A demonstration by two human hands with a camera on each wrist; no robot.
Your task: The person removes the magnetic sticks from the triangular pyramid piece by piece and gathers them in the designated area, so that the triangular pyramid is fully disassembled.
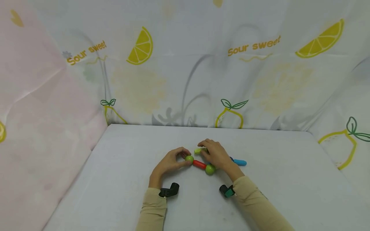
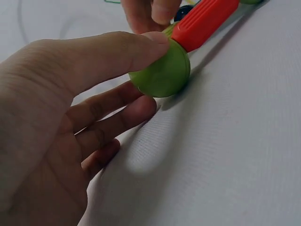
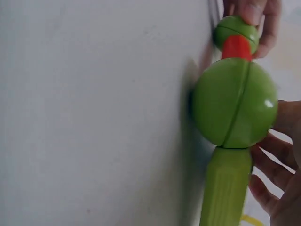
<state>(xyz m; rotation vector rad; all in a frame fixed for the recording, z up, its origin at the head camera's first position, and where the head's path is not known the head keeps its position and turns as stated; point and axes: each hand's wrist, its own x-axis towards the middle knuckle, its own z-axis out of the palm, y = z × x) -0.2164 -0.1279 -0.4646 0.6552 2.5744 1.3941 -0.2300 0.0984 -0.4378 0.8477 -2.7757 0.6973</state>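
Note:
A red rod (image 1: 199,164) joins two green balls on the white table. My left hand (image 1: 169,162) pinches the left green ball (image 2: 162,73) between thumb and fingers. The right green ball (image 3: 235,103) also has a yellow-green rod (image 3: 226,186) fixed to it, running under my right wrist. My right hand (image 1: 215,154) reaches over the joined pieces, thumb and fingers around another yellow-green rod (image 1: 198,150) behind the red one. The far end of that rod is hidden by the hand.
To the right of my right hand lies a light blue rod (image 1: 240,162) against a dark blue piece (image 1: 231,158), partly covered by the hand. The white table (image 1: 115,179) ends at the back against a lemon-printed cloth (image 1: 179,64).

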